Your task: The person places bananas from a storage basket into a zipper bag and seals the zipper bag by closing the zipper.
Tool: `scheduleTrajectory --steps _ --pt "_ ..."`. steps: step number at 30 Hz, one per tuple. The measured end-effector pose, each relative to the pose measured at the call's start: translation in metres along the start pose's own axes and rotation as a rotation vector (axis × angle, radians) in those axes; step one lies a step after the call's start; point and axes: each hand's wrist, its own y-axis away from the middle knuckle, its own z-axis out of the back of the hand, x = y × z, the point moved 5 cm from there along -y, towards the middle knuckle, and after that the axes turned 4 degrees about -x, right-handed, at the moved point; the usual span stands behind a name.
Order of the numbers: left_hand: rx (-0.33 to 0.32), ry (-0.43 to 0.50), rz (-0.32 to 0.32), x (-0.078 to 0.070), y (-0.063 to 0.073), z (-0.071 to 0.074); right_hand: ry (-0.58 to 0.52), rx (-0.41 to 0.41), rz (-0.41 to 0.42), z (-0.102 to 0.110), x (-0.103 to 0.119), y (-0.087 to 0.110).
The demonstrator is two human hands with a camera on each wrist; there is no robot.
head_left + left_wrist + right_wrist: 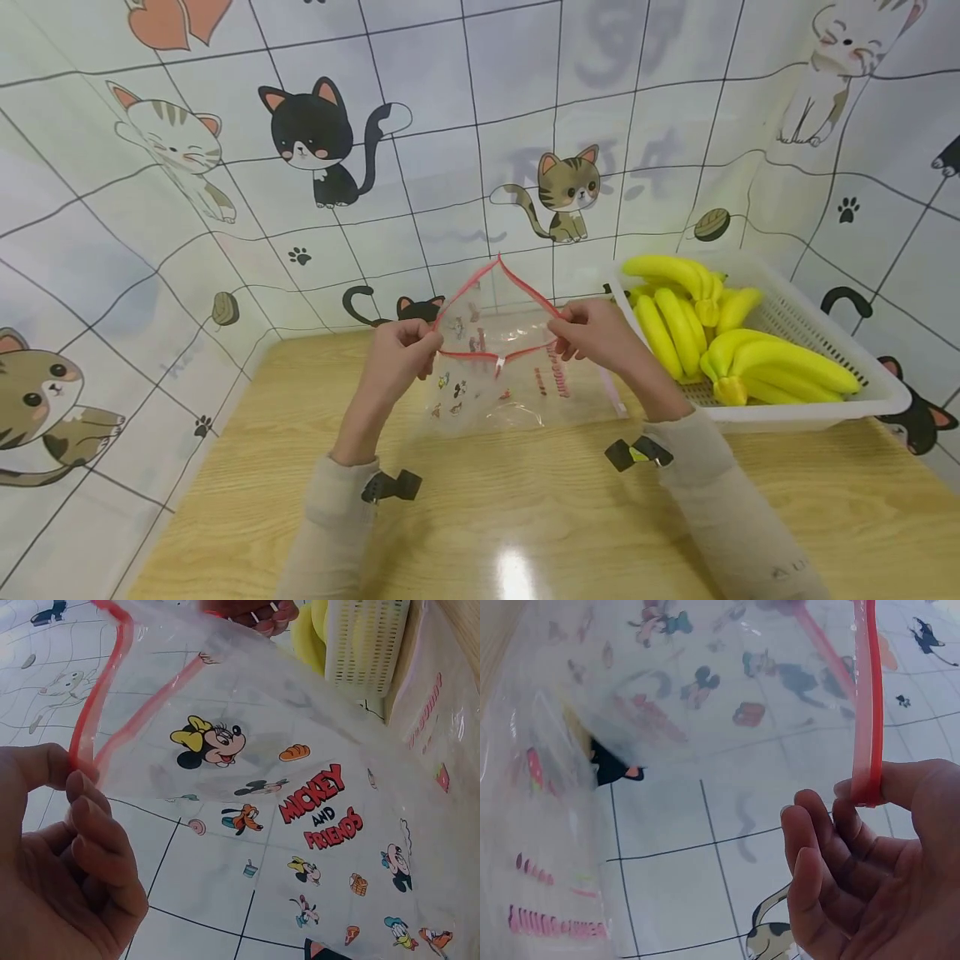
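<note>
A clear plastic zip bag [459, 385] with a red zip edge and cartoon prints stands with its mouth spread wide. My left hand [401, 354] pinches the left corner of the red edge between thumb and finger. At the opposite corner, my right hand [600, 332] pinches the same edge. A small white slider [500, 363] hangs at the middle of the near edge. In the left wrist view, the bag's printed face [322, 802] reads "Mickey and Friends". Nothing shows inside the bag. Under and behind it lies another clear bag [585, 390] with pink lettering.
On the right stands a white plastic basket [885, 396] holding several bunches of yellow bananas [787, 362]. The wooden table [480, 508] meets a wall [435, 192] covered in a cat-print sheet close behind the bags.
</note>
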Motion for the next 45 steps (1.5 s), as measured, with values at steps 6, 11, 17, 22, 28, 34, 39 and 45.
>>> scheduleTrajectory --steps 6,11,17,22,28,34,39,45 --pt "0.026 0.107 -0.043 -0.009 -0.002 -0.012 -0.014 -0.039 0.094 0.001 0.022 0.008" --pt "0.057 0.157 -0.036 -0.013 -0.006 -0.021 0.034 -0.093 0.107 0.005 0.029 0.012" --pt "0.096 0.186 -0.057 -0.02 -0.008 -0.026 0.011 -0.185 0.168 0.015 0.037 0.016" --pt "0.115 0.254 -0.069 -0.026 -0.006 -0.026 -0.058 -0.226 0.192 0.018 0.042 0.018" --pt "0.105 0.381 -0.04 -0.028 -0.003 -0.027 -0.229 -0.304 0.194 0.026 0.044 0.025" --pt "0.099 0.43 0.0 -0.025 -0.004 -0.03 -0.303 -0.302 0.234 0.026 0.049 0.026" --pt "0.085 0.416 0.04 -0.018 -0.007 -0.033 -0.24 -0.292 0.194 0.018 0.047 0.024" --pt "0.061 0.444 0.06 -0.017 -0.008 -0.032 -0.237 -0.324 0.19 0.021 0.046 0.027"
